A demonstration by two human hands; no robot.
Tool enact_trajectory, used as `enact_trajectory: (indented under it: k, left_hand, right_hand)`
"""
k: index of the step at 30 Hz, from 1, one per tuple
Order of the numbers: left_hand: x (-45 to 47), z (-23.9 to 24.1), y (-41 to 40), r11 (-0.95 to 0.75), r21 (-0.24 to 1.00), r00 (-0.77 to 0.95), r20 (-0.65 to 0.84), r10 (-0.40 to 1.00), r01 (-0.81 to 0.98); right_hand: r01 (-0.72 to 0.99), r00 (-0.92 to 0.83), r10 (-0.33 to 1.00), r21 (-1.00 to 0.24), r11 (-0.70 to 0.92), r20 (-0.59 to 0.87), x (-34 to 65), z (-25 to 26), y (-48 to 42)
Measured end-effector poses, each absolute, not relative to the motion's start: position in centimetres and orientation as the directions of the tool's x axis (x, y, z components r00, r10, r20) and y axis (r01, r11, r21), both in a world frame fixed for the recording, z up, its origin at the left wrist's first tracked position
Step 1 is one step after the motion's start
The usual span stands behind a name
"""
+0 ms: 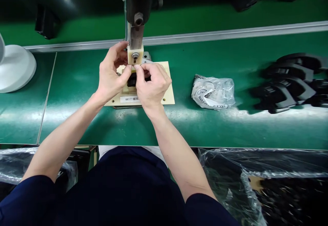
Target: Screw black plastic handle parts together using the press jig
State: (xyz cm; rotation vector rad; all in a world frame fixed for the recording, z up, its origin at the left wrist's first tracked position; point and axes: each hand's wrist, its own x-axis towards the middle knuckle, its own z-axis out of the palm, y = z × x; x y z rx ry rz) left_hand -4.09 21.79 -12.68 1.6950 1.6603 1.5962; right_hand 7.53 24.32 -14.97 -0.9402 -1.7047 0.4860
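We see both hands pinched together just under the cream block (135, 55) of the press: left hand (111, 77), right hand (152, 85). Their fingertips meet over a small black part (132, 80) seated on the cream fixture plate (167, 94). On the green desk (77, 79), a crumpled plastic bag (212, 92) lies near stacked black parts (289, 82)

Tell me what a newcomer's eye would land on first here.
Both hands, left hand and right hand, meet at a black part on a cream fixture plate under the press head, centre of the green bench. To the right lie a crumpled plastic bag and stacked black parts.
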Motion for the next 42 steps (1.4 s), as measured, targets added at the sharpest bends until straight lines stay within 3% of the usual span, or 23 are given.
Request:
enact_trajectory:
  k: [5,18,37,42]
  left_hand:
    - [-4.5,-12.1,21.4,-0.292,0.779,-0.257,0.495,0.83,0.554]
    - [-5.8,-11.7,21.5,-0.312,0.525,-0.048,0.563,0.825,0.792]
    - [-4.6,-10.5,21.4,-0.269,0.541,-0.1,0.557,0.824,0.797]
    - [-3.7,-9.8,20.9,-0.274,0.56,-0.165,0.61,0.775,0.782]
  right_hand:
    - [0.337,-0.146,0.817,-0.748,0.571,0.558,8.6,-14.2,25.1]
    - [0.37,-0.197,0.805,-0.719,0.589,0.559,9.3,-13.0,25.6]
    - [0.443,-0.251,0.761,-0.628,0.64,0.599,11.8,-12.4,24.1]
    - [0.405,-0.082,0.785,-0.699,0.59,0.614,17.6,-8.2,26.9]
